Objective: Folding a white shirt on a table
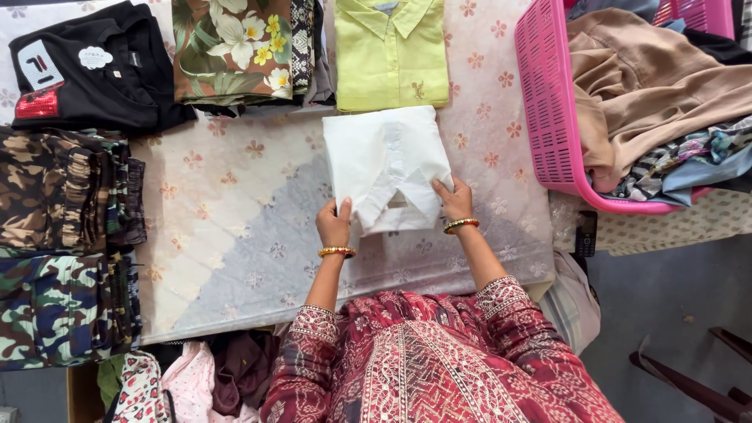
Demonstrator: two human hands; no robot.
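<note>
A folded white shirt (384, 160) lies collar-side up on the flower-patterned table cover (235, 235). My left hand (334, 224) grips its near left corner, thumb on top. My right hand (455, 200) holds the near right edge, fingers pressed on the cloth. Both wrists wear gold bangles. The shirt's far edge touches a folded lime-green shirt (390, 55).
Folded clothes line the table: a black shirt (94, 66), a floral shirt (235, 47), camouflage trousers (66, 188) and a second camouflage pair (63, 309) at the left. A pink basket (548, 117) of unfolded clothes stands right. A dark phone (585, 233) lies near it. More clothes are heaped below the table edge.
</note>
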